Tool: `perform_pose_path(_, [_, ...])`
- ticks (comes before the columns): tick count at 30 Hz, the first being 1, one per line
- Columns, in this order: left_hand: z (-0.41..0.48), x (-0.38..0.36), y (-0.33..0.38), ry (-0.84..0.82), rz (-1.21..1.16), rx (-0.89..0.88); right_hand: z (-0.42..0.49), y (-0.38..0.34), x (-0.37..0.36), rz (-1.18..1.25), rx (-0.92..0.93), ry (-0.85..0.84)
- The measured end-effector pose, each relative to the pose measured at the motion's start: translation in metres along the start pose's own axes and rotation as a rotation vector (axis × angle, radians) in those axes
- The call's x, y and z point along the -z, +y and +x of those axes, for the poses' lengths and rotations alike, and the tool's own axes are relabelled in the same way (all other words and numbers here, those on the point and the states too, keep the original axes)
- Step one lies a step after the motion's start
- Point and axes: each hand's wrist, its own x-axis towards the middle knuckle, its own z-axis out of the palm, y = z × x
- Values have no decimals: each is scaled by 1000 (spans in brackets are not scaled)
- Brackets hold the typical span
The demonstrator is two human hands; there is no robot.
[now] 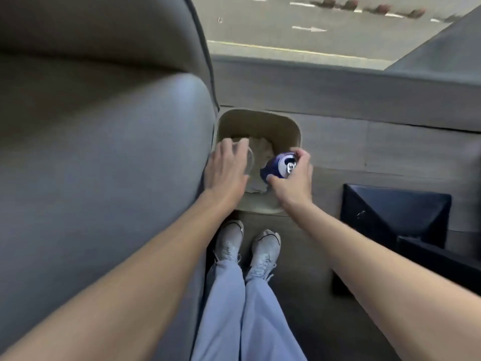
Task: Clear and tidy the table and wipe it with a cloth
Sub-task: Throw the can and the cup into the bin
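A beige waste bin [273, 123] stands on the floor in front of my feet, with crumpled white paper [260, 149] inside. My right hand [294, 178] is over the bin's right side, shut on a blue drink can [277, 166] that is tilted with its top toward me. My left hand [226, 170] is over the bin's left side and holds a clear plastic cup [250, 160], partly hidden by the fingers.
A large grey sofa [104, 152] fills the left, its side touching the bin. A black box-like object [395, 214] stands on the wooden floor at the right. A low ledge and window [312, 35] lie beyond the bin.
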Motion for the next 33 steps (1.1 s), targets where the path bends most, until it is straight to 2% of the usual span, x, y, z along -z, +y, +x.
perform_pose_path(4, [33, -41, -9, -51, 135, -17, 30, 35, -13, -269, 197, -97])
perform_pose_path(7, [36, -47, -11, -156, 210, 26, 33, 43, -8, -409, 245, -169])
perform_pose_path(11, [0, -18, 0, -224, 279, -84, -1, 24, 11, -544, 222, -107])
perform_pose_path(15, [-62, 44, 22, -296, 349, -206, -81, -14, 49, -709, 182, -61])
perform_pose_path(20, [-154, 152, 56, -400, 323, -193, -204, -72, 115, -713, 177, -53])
perform_pose_path(27, [-251, 293, 123, -362, 360, -235, -355, -144, 206, -490, 193, 74])
perform_pose_path(30, [-280, 329, 167, -345, 416, -344, -411, -147, 246, -407, 167, 194])
perform_pose_path(33, [-309, 345, 222, -318, 516, -546, -452, -128, 286, -333, 79, 328])
